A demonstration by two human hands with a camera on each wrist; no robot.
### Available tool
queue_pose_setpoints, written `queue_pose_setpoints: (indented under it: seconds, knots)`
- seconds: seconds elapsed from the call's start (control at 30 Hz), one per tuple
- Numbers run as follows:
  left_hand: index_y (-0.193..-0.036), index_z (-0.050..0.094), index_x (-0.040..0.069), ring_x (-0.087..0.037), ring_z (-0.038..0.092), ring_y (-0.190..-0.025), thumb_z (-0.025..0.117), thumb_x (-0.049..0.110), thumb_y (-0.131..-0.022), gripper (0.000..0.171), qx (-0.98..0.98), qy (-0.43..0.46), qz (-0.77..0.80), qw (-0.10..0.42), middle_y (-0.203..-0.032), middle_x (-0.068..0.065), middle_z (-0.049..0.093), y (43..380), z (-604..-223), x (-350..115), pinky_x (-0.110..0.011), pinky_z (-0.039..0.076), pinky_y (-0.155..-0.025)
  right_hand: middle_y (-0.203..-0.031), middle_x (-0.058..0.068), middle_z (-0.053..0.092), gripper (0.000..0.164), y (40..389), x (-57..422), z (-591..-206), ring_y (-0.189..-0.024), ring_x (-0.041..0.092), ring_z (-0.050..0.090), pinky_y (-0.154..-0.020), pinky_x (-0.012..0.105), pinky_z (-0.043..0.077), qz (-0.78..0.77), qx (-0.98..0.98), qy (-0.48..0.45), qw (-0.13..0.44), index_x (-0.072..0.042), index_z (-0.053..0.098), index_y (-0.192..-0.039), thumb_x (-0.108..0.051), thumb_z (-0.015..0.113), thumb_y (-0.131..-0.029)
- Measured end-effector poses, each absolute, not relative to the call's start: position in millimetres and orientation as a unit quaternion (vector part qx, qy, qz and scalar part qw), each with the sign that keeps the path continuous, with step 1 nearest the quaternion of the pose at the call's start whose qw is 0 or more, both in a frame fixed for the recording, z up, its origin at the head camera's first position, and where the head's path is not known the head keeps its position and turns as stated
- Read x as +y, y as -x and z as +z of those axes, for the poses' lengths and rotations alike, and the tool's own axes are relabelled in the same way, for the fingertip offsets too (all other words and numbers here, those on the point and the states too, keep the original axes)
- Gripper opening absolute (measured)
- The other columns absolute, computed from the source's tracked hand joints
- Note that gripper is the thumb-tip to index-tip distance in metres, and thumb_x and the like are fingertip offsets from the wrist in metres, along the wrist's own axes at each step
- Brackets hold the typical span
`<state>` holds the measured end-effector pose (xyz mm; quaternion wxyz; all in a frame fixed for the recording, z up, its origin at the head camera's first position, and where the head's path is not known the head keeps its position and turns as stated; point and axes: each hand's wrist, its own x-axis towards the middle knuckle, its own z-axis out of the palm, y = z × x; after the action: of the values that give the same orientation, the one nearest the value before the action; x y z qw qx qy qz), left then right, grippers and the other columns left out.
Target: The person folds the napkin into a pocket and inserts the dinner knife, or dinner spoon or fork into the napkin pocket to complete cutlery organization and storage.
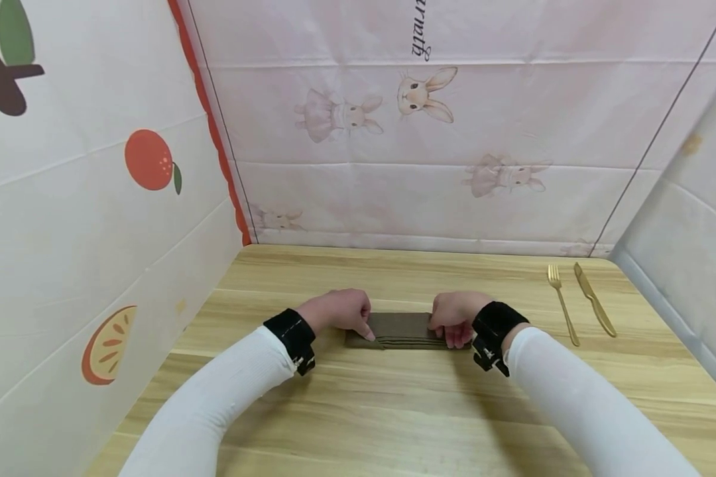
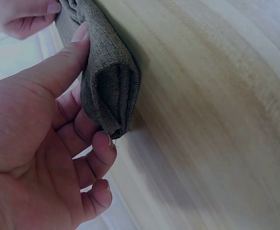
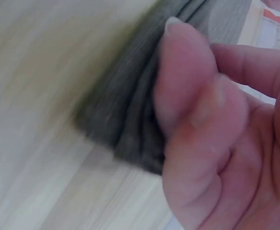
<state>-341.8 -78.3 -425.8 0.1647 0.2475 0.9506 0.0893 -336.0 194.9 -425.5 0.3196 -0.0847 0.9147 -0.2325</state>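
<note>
A dark grey-brown cloth napkin (image 1: 401,324), folded into a narrow layered strip, lies crosswise on the wooden table (image 1: 358,411). At its left end my left hand (image 1: 341,311) pinches the cloth, the thumb on one face and fingers behind; the left wrist view shows the open end of the folds in the napkin (image 2: 112,91). My right hand (image 1: 456,317) holds the opposite end. In the right wrist view its curled fingers (image 3: 187,72) press against the stacked layers, and the thumb's contact is partly hidden.
Toward the table's right side lie a gold fork (image 1: 563,303) and a gold knife (image 1: 594,298), side by side. Printed cloth walls (image 1: 358,146) stand behind the table and at both sides. Both wrists wear black straps (image 1: 290,336).
</note>
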Motion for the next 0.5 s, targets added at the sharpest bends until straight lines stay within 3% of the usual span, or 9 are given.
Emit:
queue_pose_setpoints:
  seconds: [0.37, 0.5]
  knots:
    - [-0.062, 0.052, 0.021, -0.011, 0.045, -0.057, 0.085, 0.050, -0.082, 0.048, 0.951, -0.247, 0.080, 0.168, -0.058, 0.009, 0.044, 343, -427, -77, -0.029, 0.037, -0.058, -0.051, 0.000, 0.060, 0.040, 322, 227, -422, -0.042, 0.010, 0.053, -0.041, 0.022, 0.040, -0.174, 0.933, 0.124, 0.290, -0.006, 0.066, -0.068, -0.032, 0.069, -0.098]
    - [-0.064, 0.056, 0.019, -0.012, 0.048, -0.058, 0.085, 0.042, -0.084, 0.042, 0.947, -0.247, 0.094, 0.181, -0.060, 0.008, 0.048, 341, -424, -78, -0.029, 0.040, -0.060, -0.052, 0.000, 0.060, 0.037, 320, 233, -427, -0.043, 0.012, 0.056, -0.042, 0.023, 0.043, -0.204, 0.928, 0.125, 0.286, -0.006, 0.066, -0.070, -0.032, 0.072, -0.097]
